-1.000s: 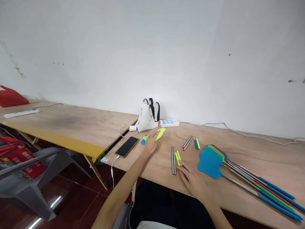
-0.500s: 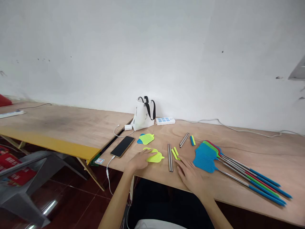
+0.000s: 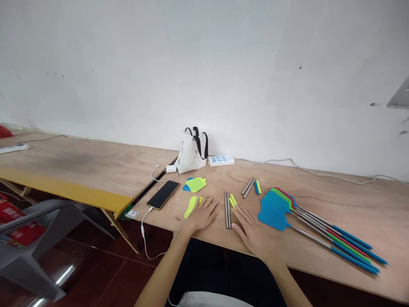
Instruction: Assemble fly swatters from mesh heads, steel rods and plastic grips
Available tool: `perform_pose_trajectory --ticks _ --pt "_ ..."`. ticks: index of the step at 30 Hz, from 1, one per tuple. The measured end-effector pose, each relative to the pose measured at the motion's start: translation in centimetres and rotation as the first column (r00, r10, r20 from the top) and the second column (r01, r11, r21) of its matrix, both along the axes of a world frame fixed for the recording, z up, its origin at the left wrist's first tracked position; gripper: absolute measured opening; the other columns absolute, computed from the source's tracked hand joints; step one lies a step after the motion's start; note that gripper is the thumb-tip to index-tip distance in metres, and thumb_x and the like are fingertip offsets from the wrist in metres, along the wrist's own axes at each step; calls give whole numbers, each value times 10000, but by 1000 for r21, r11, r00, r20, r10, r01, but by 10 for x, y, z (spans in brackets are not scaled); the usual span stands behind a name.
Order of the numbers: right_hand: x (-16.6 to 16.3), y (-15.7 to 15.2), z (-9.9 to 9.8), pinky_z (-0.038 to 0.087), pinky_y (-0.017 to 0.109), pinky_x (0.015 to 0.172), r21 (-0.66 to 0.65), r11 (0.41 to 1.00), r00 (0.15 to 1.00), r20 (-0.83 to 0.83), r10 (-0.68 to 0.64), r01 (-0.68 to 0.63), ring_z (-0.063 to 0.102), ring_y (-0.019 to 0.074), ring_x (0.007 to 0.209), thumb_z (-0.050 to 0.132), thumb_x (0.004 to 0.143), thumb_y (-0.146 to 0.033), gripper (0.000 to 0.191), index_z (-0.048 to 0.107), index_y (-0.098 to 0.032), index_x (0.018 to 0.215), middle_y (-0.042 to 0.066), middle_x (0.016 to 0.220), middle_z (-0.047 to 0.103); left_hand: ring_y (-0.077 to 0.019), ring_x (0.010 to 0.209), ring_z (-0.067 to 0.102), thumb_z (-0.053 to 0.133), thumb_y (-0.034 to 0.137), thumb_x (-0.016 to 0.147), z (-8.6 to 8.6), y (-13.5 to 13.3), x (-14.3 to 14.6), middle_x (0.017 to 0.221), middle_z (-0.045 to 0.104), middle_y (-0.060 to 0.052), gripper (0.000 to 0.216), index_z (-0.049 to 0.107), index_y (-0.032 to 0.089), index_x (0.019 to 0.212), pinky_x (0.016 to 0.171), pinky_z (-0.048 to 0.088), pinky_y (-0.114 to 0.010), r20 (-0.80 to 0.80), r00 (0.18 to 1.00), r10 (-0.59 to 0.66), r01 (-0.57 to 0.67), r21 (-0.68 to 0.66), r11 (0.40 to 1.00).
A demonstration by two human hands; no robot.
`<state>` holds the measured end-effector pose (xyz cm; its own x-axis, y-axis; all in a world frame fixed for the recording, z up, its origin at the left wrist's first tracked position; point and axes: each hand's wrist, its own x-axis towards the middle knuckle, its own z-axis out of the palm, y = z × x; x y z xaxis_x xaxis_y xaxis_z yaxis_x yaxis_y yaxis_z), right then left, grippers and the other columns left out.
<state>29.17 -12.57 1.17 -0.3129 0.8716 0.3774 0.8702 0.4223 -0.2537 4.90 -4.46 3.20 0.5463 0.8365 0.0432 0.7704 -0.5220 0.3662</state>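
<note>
My left hand lies flat with its fingers stretched out, over the lime-yellow fly swatter heads, hiding part of them. Nothing shows in its grasp. To its right, two steel tubes lie side by side. My right hand rests open on the table, its fingertips at the yellow grip sleeves, whose near ends it covers. Farther back sit another yellow swatter head over a blue one, a second pair of steel tubes, a blue sleeve and a yellow sleeve.
Several assembled fly swatters with long handles lie fanned at the right. A phone on a charging cable is at the left. A white bag and a power strip stand by the wall. The table's front edge runs close to me.
My left hand has moved right and spread flat over the yellow swatter heads, covering more of them. My right hand has shifted slightly left, still on the table by the sleeves.
</note>
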Motion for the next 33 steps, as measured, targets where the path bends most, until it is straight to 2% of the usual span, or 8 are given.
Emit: perform_pose_trajectory --ticks 2,5,10,13,16,18,24,33 --pt "0 0 1 348 503 1212 5 1000 1000 22 20 -20 303 252 1525 389 1053 -493 568 345 -295 1583 38 1633 377 -306 1532 270 318 405 1067 -5 -1 11 1638 363 -77 474 470 290 1501 1230 144 -604 20 998 65 -66 82 994" --pt "0 1 -1 329 526 1219 -5 1000 999 43 18 -18 290 258 1530 371 1056 -504 565 355 -292 1579 38 1635 370 -270 1451 408 327 317 1070 -9 2 16 1536 512 -79 408 580 271 1388 1236 175 -578 98 991 95 -114 223 968" --pt "-1 4 -10 317 506 1235 -58 998 1000 20 -15 16 367 257 1495 348 1057 -507 560 442 -235 1538 62 1619 397 -233 1299 551 428 79 964 -7 7 13 1354 647 -68 391 676 247 1216 1200 333 -504 283 959 -14 -82 325 942" --pt "-1 6 -16 349 478 1225 -55 998 998 -39 -42 40 374 254 1491 342 1059 -473 538 471 -227 1520 63 1614 407 -232 1339 519 462 -31 849 -7 4 17 1400 613 -46 548 680 275 1248 1176 390 -466 294 941 -164 55 345 937" --pt "0 9 -18 369 487 1214 -18 999 996 -86 -35 34 430 247 1458 356 1058 -438 500 494 -255 1502 61 1571 475 -231 1408 460 496 -19 845 -7 -3 25 1481 556 -17 549 701 304 1238 1209 353 -467 219 925 -311 230 330 916" --pt "1 10 -17 379 497 1207 0 1000 995 -99 -21 21 455 244 1440 370 1055 -415 474 514 -273 1484 57 1543 512 -232 1427 442 524 37 885 -7 -6 28 1509 534 -11 470 712 303 1224 1226 327 -470 188 922 -339 270 315 910" --pt "4 8 -10 358 504 1221 -12 998 994 -90 57 -58 438 229 1451 404 1047 -353 434 536 -282 1454 51 1540 517 -225 1393 484 554 115 932 -3 -9 28 1463 583 -2 378 717 311 1211 1196 370 -448 198 929 -312 255 267 929" --pt "18 12 -10 475 481 1118 11 998 987 -147 61 -60 562 234 1313 453 1024 -269 311 655 -288 1259 49 1400 627 -233 1389 490 591 160 939 -3 -9 28 1454 581 -12 349 717 332 1216 1179 386 -444 209 922 -325 270 252 929"
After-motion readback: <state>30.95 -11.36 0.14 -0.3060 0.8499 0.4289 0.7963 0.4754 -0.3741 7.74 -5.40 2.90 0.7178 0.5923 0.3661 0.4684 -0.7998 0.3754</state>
